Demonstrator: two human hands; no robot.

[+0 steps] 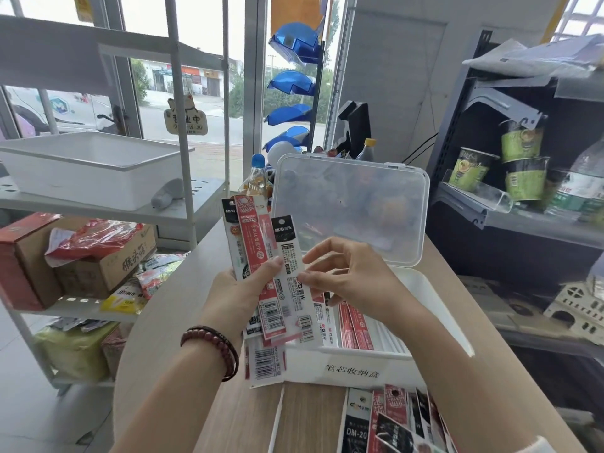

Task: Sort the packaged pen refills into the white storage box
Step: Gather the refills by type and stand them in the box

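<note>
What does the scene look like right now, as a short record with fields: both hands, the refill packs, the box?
left hand: holds a fan of refill packs upright, above the box's left end
right hand: appears to pinch the rightmost pack at its edge
white storage box: open on the table, clear lid standing up behind
inside box: red and white packs lying in its left part
loose packs: heaped on the table in front of the box

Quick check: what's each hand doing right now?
Left hand: grips a fanned bundle of red and white packaged pen refills.
Right hand: pinches the edge of the white black-topped refill pack in that bundle.
</note>
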